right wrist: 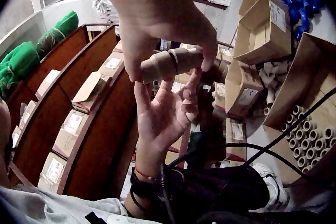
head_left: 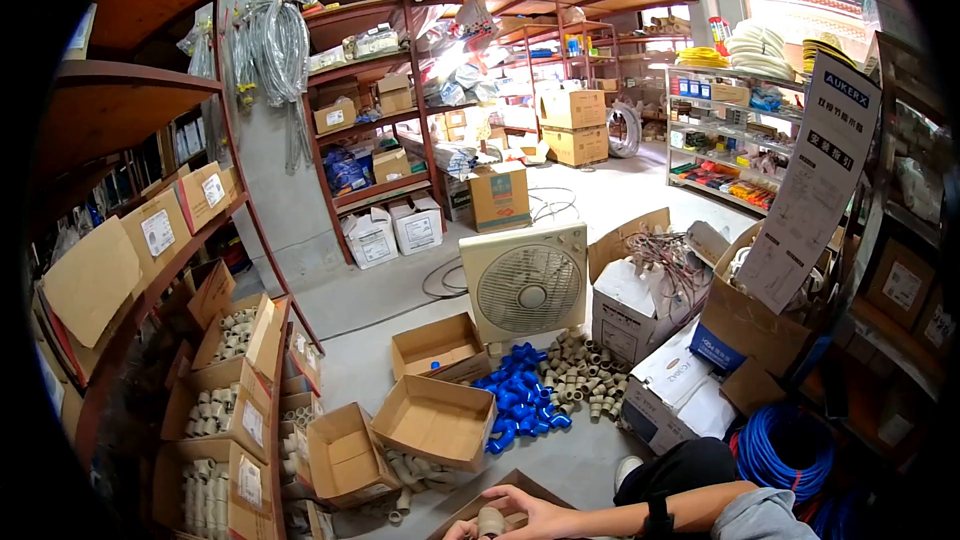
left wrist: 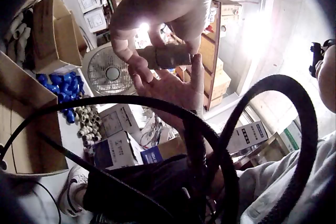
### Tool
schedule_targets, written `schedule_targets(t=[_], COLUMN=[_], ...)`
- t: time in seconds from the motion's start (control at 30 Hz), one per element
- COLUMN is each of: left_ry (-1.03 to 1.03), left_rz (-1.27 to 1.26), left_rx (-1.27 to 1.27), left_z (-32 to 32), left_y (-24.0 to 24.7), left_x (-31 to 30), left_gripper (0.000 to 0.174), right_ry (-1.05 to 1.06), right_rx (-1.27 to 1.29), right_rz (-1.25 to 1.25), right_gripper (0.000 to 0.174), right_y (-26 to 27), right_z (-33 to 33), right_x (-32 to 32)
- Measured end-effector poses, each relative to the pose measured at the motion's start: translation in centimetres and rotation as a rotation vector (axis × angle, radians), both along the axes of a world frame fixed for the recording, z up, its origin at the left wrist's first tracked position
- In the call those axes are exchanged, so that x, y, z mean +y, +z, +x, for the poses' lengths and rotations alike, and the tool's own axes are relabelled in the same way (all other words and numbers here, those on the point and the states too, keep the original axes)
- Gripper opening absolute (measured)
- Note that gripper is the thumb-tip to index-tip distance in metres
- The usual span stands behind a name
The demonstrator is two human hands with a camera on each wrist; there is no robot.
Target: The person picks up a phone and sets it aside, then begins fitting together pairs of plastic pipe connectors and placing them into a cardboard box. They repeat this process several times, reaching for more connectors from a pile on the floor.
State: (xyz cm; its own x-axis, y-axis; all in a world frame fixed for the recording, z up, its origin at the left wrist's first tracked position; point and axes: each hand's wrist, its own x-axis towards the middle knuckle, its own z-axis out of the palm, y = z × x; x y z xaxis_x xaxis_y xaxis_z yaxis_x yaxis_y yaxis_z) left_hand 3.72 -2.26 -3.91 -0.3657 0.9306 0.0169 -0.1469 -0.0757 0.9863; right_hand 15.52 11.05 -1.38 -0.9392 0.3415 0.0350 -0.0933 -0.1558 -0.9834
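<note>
Two beige pipe fittings [right wrist: 169,64] are lined up end to end between my hands, with a dark seam between them. My right hand [right wrist: 163,29] holds them from above in the right wrist view, thumb and fingers at the ends. Facing it, my left hand [right wrist: 164,113] has its palm turned up and its fingertips on the same fittings. In the left wrist view the left hand [left wrist: 163,3] grips the fittings [left wrist: 165,57] near both ends. The head view shows the right hand [head_left: 535,514] around a fitting [head_left: 490,521], with the left hand mostly cut off.
Below the hands stands a carton [right wrist: 291,79] with rows of beige fittings [right wrist: 310,142]. Empty cartons [head_left: 435,420], blue elbow fittings [head_left: 520,395] and loose beige fittings [head_left: 585,370] lie ahead, before a box fan [head_left: 530,285]. Shelves with filled boxes [head_left: 215,410] line the left.
</note>
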Motion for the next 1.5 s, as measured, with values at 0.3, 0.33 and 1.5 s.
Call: schedule_targets(t=[0.3, 0.33, 1.5], left_ry=[0.046, 0.042, -0.059], left_rz=[-0.040, -0.007, 0.031], left_rx=[-0.066, -0.071, -0.193], left_z=[-0.1, 0.3, -0.7], left_y=[-0.5, 0.9, 1.8], left_x=[-0.3, -0.2, 0.1], left_gripper=[0.042, 0.048, 0.067], right_ry=[0.019, 0.016, 0.047], right_rx=[-0.028, -0.026, -0.048], right_rz=[-0.008, 0.010, 0.081], right_gripper=[0.074, 0.074, 0.062], right_y=[0.8, 0.7, 2.1], right_z=[0.1, 0.1, 0.4], right_x=[-0.1, -0.1, 0.3])
